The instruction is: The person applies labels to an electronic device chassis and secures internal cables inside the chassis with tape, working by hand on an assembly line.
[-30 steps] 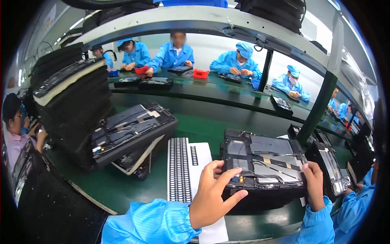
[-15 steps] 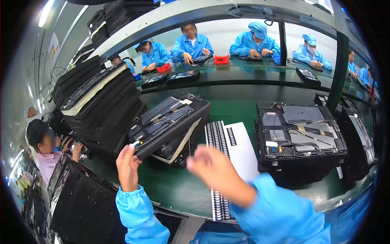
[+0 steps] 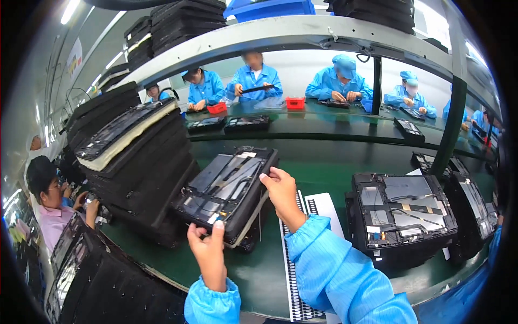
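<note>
An opened tablet-like device (image 3: 218, 175) with grey battery cells and cables lies in a black foam tray (image 3: 249, 201), left of the middle of the green bench. Under it is another tray with a pale layer showing at its edge. My left hand (image 3: 209, 252) is closed on the tray's near left corner, thumb on top and fingers at the side. My right hand (image 3: 283, 193) pinches the tray's right edge near its far corner. Right of the tray lies a white sheet (image 3: 327, 209) with rows of small black strips (image 3: 291, 264), partly hidden by my right sleeve.
A tall stack of black trays (image 3: 145, 183) rises at left. A lower stack with a similar device (image 3: 404, 208) stands at right, beside more trays (image 3: 475, 189). A grey metal beam (image 3: 280, 33) spans above. Co-workers in blue sit across the bench, with red bins (image 3: 295, 103).
My right hand has moved up and forward from in front of the tray to its right edge. The tray has turned, its near end now closer to me, with my left hand still at that end.
</note>
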Demonstrator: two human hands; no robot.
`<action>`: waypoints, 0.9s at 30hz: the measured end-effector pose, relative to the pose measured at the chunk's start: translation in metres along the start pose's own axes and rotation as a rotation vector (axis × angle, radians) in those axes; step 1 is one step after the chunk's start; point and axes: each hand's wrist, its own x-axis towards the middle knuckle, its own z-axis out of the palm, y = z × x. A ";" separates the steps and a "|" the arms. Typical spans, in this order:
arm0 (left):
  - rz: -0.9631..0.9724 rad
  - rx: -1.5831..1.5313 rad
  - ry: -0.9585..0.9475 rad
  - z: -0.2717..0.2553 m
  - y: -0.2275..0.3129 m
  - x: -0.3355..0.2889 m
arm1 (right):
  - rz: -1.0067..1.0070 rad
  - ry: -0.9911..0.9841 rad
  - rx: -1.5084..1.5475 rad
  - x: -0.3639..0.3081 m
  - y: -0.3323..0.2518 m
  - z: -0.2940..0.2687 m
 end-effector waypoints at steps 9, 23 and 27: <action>0.717 0.624 -0.701 0.017 -0.017 -0.039 | -0.329 0.327 -0.561 0.005 0.010 -0.043; 0.698 0.802 -1.181 0.084 -0.074 -0.024 | -0.107 0.294 -0.721 0.000 0.014 -0.124; 0.671 0.417 -1.369 0.104 -0.090 -0.012 | -0.219 -0.350 -0.687 -0.066 -0.045 -0.101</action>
